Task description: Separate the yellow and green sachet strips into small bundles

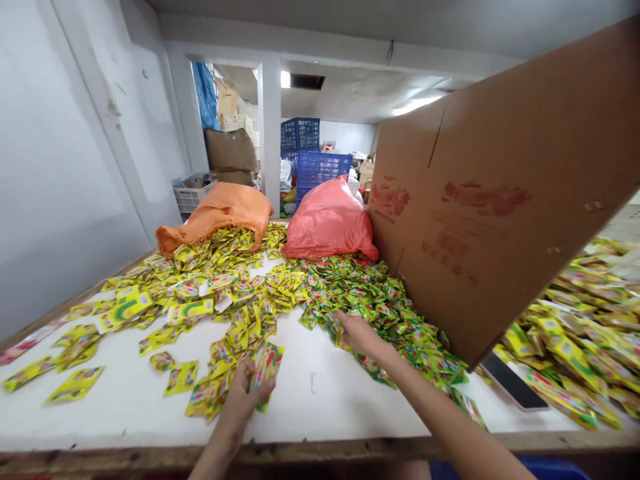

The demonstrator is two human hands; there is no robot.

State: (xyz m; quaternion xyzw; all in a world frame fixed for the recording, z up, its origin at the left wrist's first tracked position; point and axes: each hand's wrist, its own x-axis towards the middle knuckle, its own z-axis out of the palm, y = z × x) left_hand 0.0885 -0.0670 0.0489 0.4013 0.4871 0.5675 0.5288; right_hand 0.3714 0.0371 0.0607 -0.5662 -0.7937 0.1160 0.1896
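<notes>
My left hand (246,391) is closed on a yellow-and-green packet (269,365), thumb and fingers on either side of it, just above the white table top. Small yellow packets (205,395) lie directly beside that hand. My right hand (358,333) reaches to the left edge of a heap of small green packets (365,293). Its fingers curl downward among them, and what they grip is hidden by the hand.
A large cardboard box (480,173) leans over the right side. Behind it lie a dark phone (515,381) and more packets (575,347). An orange sack (225,205) spills yellow packets at the back left, near a red sack (330,217). Blue crates (325,168) stand beyond.
</notes>
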